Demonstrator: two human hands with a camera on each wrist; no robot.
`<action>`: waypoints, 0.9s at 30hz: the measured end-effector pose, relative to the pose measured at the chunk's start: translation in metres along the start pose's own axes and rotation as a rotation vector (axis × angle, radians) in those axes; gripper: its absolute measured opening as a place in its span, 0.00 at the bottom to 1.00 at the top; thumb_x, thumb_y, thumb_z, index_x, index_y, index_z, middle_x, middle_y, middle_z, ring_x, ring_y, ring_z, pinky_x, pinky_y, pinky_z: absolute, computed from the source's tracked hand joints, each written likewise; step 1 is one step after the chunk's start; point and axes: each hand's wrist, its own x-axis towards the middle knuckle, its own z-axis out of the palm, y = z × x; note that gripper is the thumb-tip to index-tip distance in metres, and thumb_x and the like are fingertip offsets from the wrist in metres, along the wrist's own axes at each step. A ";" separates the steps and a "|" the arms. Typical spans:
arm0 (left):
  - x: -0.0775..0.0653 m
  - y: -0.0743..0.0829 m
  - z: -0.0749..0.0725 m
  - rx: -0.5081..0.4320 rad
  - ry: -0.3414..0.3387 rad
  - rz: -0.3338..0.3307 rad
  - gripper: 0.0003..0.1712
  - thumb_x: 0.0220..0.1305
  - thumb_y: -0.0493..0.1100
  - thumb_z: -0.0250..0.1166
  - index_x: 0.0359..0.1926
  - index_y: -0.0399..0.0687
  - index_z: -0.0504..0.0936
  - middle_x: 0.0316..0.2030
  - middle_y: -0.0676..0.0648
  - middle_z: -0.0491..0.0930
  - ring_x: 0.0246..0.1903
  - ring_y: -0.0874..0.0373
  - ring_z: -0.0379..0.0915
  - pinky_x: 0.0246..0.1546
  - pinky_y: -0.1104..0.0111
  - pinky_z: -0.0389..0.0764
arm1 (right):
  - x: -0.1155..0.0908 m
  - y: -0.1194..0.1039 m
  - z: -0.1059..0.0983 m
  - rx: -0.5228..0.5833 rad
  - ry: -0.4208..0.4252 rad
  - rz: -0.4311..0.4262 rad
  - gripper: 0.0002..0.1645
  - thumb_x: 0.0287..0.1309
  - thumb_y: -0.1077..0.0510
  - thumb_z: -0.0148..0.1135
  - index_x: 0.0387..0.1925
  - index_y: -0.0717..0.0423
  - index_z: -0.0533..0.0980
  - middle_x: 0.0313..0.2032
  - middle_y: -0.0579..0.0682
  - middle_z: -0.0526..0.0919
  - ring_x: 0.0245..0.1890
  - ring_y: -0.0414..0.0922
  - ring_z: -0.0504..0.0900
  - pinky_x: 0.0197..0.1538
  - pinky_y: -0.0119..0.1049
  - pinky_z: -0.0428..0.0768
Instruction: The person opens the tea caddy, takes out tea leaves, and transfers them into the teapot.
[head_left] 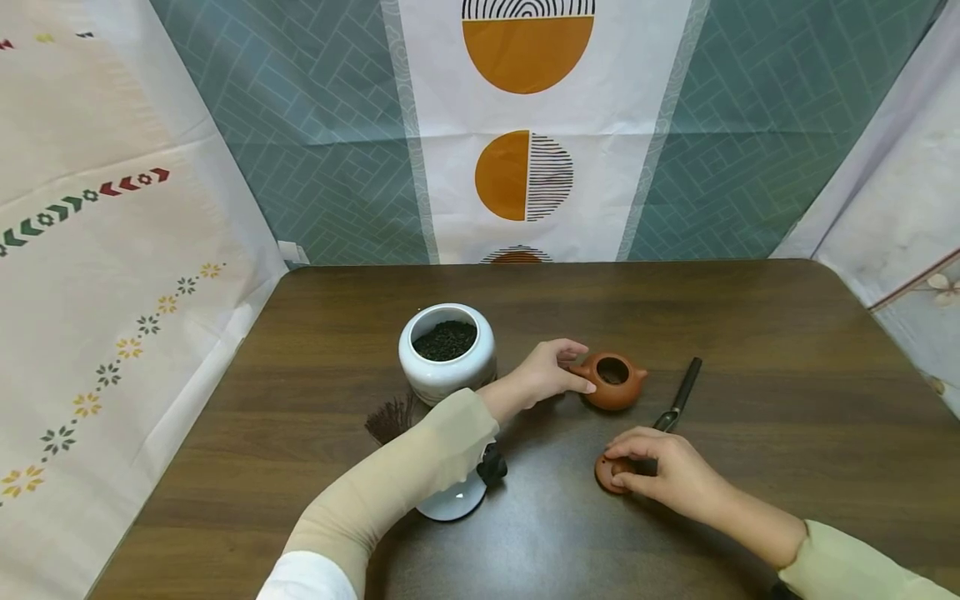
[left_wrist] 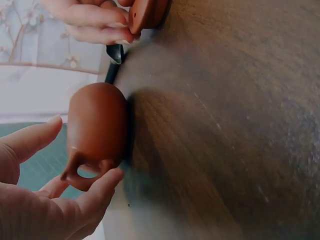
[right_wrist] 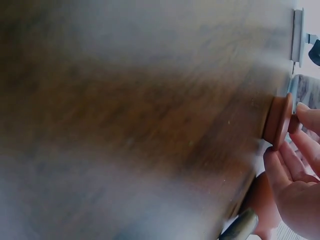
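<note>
A brown clay teapot [head_left: 611, 398] stands uncovered on the table, dark inside. My left hand [head_left: 551, 371] is at its handle. In the left wrist view the fingers of that left hand [left_wrist: 55, 200] are spread around the handle, one tip by the handle and another finger held apart from the pot. Nearer the front, my right hand [head_left: 671, 471] pinches the knob of the teapot's round clay lid [head_left: 609, 475]. The right wrist view shows the lid [right_wrist: 277, 122] low at the tabletop, with fingertips at its knob and rim.
A white jar [head_left: 450, 379] filled with dark loose leaves stands at the back left. A dark-bristled brush [head_left: 390, 419] and a white disc-shaped lid [head_left: 453, 500] lie partly behind my left sleeve. Behind my right hand is a slim black tool [head_left: 684, 387].
</note>
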 end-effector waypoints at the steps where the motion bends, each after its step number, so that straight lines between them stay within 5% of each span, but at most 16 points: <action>1: 0.001 0.000 0.000 -0.018 -0.005 -0.010 0.33 0.54 0.33 0.70 0.61 0.42 0.72 0.63 0.39 0.68 0.62 0.46 0.66 0.53 0.59 0.77 | 0.000 0.001 0.000 -0.004 -0.002 -0.006 0.17 0.38 0.66 0.76 0.35 0.52 0.83 0.37 0.46 0.84 0.41 0.39 0.80 0.42 0.22 0.77; 11: 0.010 -0.006 0.002 -0.144 -0.022 -0.078 0.29 0.54 0.30 0.69 0.59 0.41 0.74 0.58 0.38 0.72 0.54 0.46 0.74 0.49 0.57 0.80 | -0.001 0.003 -0.002 -0.009 -0.024 -0.034 0.16 0.39 0.67 0.75 0.34 0.51 0.84 0.38 0.48 0.85 0.41 0.44 0.82 0.43 0.22 0.78; 27: 0.014 -0.007 0.005 -0.196 -0.025 -0.061 0.31 0.53 0.25 0.67 0.60 0.37 0.73 0.57 0.37 0.74 0.54 0.47 0.74 0.47 0.58 0.81 | 0.004 0.001 -0.007 -0.004 0.078 -0.036 0.17 0.37 0.68 0.75 0.34 0.52 0.84 0.38 0.48 0.85 0.40 0.38 0.82 0.44 0.14 0.72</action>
